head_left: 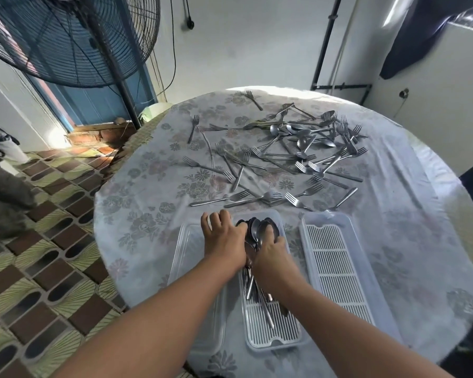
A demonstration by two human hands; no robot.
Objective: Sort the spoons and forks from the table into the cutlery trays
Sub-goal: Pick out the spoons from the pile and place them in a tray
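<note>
While both hands work over the near tray, the facts that matter line up like this:

Spoon bundle: a bunch of spoons (258, 236) lies in the middle tray (273, 331), bowls at the far end, handles running back toward the person, so its long axis follows the tray's length.

Right hand: the right hand (271, 252) is curled over the necks of the spoons, clamped on the bundle just behind the bowls.

Left hand: the left hand (223, 236) sits just beside the bundle on its left; whether its fingers grip the spoons or the tray's far rim I cannot tell.

Empty tray: a second tray (336, 263) with a white slotted insert lies just to the right, parallel, nothing in it; it looks meant for forks.

Clear lid or tray: a clear plastic piece (186, 257) lies to the left, partly under the left arm.

Loose pile: forks (246, 197) and more spoons (303, 137) lie scattered across the far half of the counter (148, 214), pointing every way, well apart from the hands.

Next reach, as a judgement: straight ahead and away from the body; the nearest forks lie crosswise to the trays and need turning.
</note>
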